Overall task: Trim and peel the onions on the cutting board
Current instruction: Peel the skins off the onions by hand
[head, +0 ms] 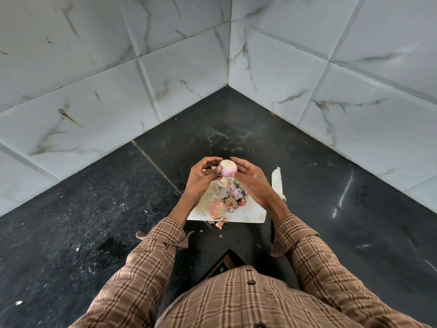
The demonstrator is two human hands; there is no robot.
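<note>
A: Where is the onion [228,168]?

B: Above the far end of the cutting board [250,213], pinched between the left hand [203,177] and right hand [248,178], fingers curled round it.

A: And on the board?

B: Peels [224,202] heaped mid-board; a knife [276,182] lies at its right edge.

Pale pink-and-white onion [228,168] over a white cutting board [250,213].
Speckled black bench [94,221]; white wall tiles [71,67] with grey-brown marble veining; sleeves [151,256] in a tan-and-brown plaid — pink, brownish peels [218,209] heaped on the board.
</note>
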